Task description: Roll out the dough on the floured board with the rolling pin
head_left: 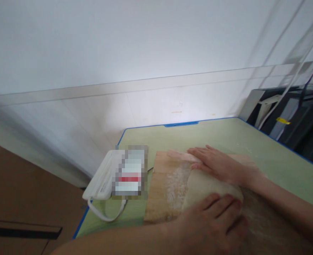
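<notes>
A flattened sheet of pale dough [199,186] lies on a floured wooden board [156,198]. My left hand [214,217] rests on the dough's near side, fingers spread and slightly bent, somewhat blurred. At the far edge of the dough, my right hand [217,161] is on a flour-dusted rolling pin [179,155], fingers over it and thumb on the near side. Only the pin's left end shows; the rest is hidden under the hand. Both forearms cover part of the board's right and near sides.
Left of the board are a phone [131,173] with a pixelated screen and a white device [101,180] with a looped strap. The green table [212,132] has a blue edge and meets a white wall [151,102]. Dark equipment and cables [302,106] stand at right.
</notes>
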Available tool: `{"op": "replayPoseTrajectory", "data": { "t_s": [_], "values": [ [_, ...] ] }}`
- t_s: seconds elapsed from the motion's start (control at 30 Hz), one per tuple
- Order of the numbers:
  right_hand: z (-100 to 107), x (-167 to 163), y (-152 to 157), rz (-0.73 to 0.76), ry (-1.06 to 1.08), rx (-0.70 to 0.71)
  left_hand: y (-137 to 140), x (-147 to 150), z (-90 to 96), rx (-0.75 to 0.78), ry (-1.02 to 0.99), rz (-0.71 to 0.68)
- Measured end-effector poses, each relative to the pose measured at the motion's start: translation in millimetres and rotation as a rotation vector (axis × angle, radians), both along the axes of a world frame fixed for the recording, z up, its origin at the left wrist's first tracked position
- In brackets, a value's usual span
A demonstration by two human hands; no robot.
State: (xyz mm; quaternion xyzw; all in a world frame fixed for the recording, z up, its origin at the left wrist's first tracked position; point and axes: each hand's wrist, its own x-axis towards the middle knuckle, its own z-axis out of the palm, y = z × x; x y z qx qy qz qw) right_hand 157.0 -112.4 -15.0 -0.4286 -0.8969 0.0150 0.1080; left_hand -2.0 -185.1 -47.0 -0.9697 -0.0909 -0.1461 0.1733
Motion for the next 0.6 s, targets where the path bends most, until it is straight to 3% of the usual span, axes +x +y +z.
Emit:
{"op": "replayPoseTrajectory", "data": {
  "t_s": [0.13,0.27,0.37,0.6],
  "values": [
    [-2,-2,-11,0.039,-0.003,0.042,1,1,-3.8,0.013,-0.022,-0.009],
    [-4,3,3,-0.032,-0.010,0.057,0,2,-3.0,0.006,-0.011,-0.001],
    [-2,5,10,-0.073,0.002,0.025,-1,1,-0.8,-0.009,0.002,0.010],
    [0,0,-4,-0.045,0.012,-0.017,0,0,-0.6,0.015,0.016,-0.003]
  ]
}}
